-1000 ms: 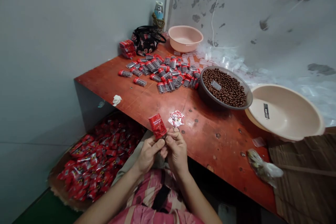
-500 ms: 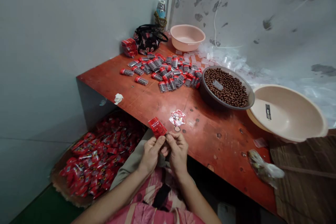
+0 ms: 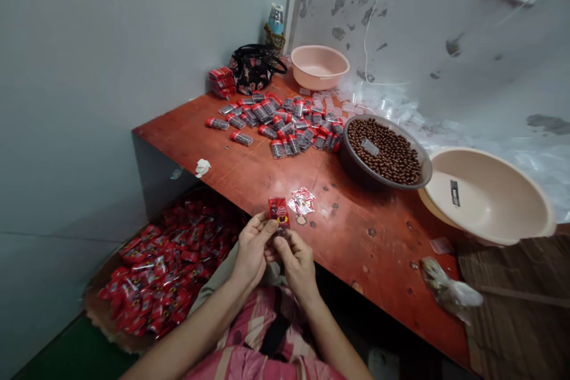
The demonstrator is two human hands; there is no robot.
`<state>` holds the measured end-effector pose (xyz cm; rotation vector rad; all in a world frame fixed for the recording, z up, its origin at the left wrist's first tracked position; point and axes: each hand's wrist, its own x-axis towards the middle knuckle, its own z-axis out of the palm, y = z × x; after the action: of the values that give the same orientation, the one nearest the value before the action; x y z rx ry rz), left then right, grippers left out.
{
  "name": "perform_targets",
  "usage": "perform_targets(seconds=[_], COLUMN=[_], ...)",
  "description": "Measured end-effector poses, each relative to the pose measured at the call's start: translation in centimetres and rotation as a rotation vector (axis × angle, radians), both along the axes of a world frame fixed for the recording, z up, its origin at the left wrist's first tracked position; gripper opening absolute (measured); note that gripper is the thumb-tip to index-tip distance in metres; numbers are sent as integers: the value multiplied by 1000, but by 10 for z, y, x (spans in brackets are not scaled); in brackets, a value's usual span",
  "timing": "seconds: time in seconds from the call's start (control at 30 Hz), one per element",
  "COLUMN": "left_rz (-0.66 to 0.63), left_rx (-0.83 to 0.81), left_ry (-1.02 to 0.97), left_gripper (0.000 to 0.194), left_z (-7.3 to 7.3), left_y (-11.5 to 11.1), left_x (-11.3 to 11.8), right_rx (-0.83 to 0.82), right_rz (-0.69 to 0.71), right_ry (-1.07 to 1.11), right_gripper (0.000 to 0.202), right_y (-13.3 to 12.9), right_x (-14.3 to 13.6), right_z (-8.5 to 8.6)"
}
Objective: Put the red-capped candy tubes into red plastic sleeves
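Observation:
Just in front of my body, over the table's front edge, a small red printed packet (image 3: 278, 209) stands upright between my hands. My left hand (image 3: 253, 248) pinches its left side with the thumb on the near face. My right hand (image 3: 294, 258) has its thumb and fingers closed at the packet's lower end, where something dark shows; fingers hide most of that part. A few small red-and-white printed pieces (image 3: 301, 200) lie on the table just beyond my hands. Farther back is a heap of clear, red-ended packs (image 3: 285, 122) with dark contents.
A grey basin of brown balls (image 3: 387, 154) stands on the red table (image 3: 338, 225), a beige basin (image 3: 494, 196) to its right. Clear plastic sleeves (image 3: 414, 113) line the wall. Below left, a carton (image 3: 100, 323) holds many red packets. A knotted plastic bag (image 3: 449, 288) lies at right.
The red packet has turned from a leftward tilt to upright, and a different printed side faces me. My left hand has shifted slightly up and left around it.

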<state>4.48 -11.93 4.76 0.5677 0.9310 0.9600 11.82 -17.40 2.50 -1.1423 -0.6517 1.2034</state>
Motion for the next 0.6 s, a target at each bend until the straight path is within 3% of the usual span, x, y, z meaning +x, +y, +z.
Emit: perform_targets(seconds=[0.2, 0.37, 0.47, 0.6], left_rz=[-69, -211, -204, -170], left_rx=[48, 48, 56, 42], left_ry=[24, 111, 131, 95], left_gripper=[30, 28, 28, 25], left_z=[-4, -11, -14, -13], left_y=[3, 2, -2, -8], left_x=[-3, -1, -1, -3], right_rx=[30, -17, -15, -53], right_rz=[110, 103, 61, 34], right_ry=[288, 199, 204, 372], right_gripper=[20, 22, 21, 23], right_y=[5, 4, 4, 6], right_x=[5, 4, 2, 2], right_z=[-5, -4, -6, -12])
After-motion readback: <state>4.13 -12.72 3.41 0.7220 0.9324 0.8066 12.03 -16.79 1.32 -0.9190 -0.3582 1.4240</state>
